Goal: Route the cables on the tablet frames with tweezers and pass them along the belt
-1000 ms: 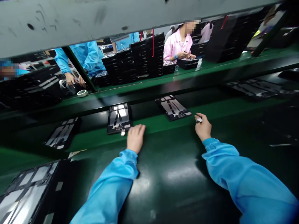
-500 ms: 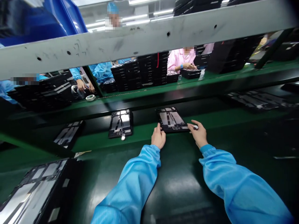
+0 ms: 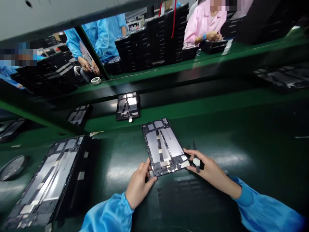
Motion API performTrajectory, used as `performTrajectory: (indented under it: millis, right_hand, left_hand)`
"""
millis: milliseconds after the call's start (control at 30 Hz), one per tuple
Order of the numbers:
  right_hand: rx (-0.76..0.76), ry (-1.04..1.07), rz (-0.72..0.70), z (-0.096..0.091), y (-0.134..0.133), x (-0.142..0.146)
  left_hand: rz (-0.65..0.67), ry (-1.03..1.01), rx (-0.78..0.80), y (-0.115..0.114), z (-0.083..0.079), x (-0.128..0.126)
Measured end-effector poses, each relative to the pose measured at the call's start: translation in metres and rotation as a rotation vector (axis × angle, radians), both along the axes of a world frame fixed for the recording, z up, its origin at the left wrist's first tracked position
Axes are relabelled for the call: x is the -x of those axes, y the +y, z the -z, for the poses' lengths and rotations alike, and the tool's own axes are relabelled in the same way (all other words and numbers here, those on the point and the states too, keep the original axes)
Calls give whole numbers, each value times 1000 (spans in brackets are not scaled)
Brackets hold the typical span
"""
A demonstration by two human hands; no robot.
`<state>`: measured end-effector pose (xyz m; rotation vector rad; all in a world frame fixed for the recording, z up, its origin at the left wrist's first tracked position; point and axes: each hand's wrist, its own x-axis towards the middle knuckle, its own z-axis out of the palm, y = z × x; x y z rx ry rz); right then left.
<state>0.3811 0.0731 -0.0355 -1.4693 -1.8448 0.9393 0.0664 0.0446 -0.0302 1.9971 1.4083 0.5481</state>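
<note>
Your left hand (image 3: pixel 138 187) and right hand (image 3: pixel 208 170) pinch the opened tablet (image 3: pixel 165 148) by its edges: sound hold; likely light, stiff, fragile.

White tape roll (image 3: pixel 96 82) — black stacks (image 3: pixel 164 42)

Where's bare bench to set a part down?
Bare bench between the black stack at left and the panel that the left hand and right hand hold; more right of the right hand, short of the thin strip at the frame's edge. Crowded: far left, with the stack and a round item.
</note>
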Motion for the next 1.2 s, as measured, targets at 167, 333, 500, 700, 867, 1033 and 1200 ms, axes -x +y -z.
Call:
performTrajectory:
  millis: [167, 333, 500, 700, 867, 1033, 1200]
  right_hand:
    - [-135, -69, -2, -17, -12, 12]
    - [-180, 33, -189, -27, -8, 55]
    - [-126, 107, -293, -22, 0, 91]
    - [-85, 111, -256, -18, -3, 96]
    - [-73, 123, -234, -14, -5, 98]
    - [-70, 104, -236, -17, -3, 100]
    - [-71, 75, -244, -22, -2, 100]
  left_hand:
    - [-8, 60, -133, -1, -20, -7]
    - [-7, -129, -83, 12, -23, -30]
    - [31, -223, -91, 12, -14, -28]
    - [108, -215, -244, 8, -15, -22]
    - [33, -129, -232, 7, -12, -22]
    - [38, -25, -235, 6, -9, -19]
    - [79, 30, -287, 7, -10, -18]
